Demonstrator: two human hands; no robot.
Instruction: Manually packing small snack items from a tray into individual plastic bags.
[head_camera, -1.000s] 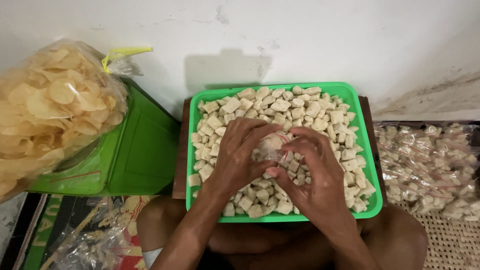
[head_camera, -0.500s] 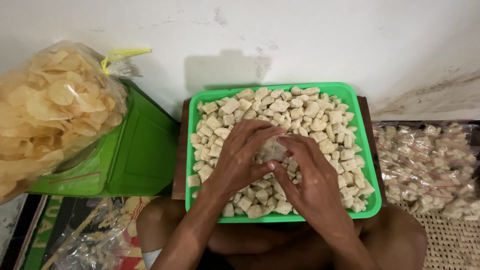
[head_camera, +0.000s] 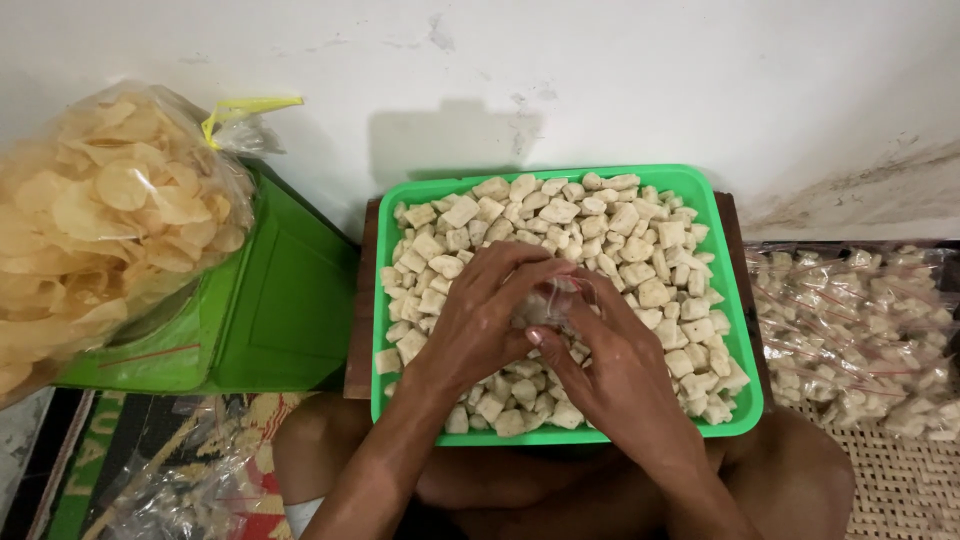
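Your left hand (head_camera: 478, 320) curls shut on a small clear plastic bag (head_camera: 548, 300) | your right hand (head_camera: 612, 372) pinches it too, above one green plastic tray (head_camera: 740, 330) of pale cracker pieces (head_camera: 640, 250), uncountably many.

Small clear plastic bag (head_camera: 548, 303), crumpled, partly filled with pale pieces, held above the middle of the tray between both hands: left hand (head_camera: 478, 322) curled over it from the left, right hand (head_camera: 612, 362) pinching it from below right. Green plastic tray (head_camera: 726, 420), rectangular, shallow rim, rests across the person's lap, heaped with beige, roughly cube-shaped crackers (head_camera: 640, 240).
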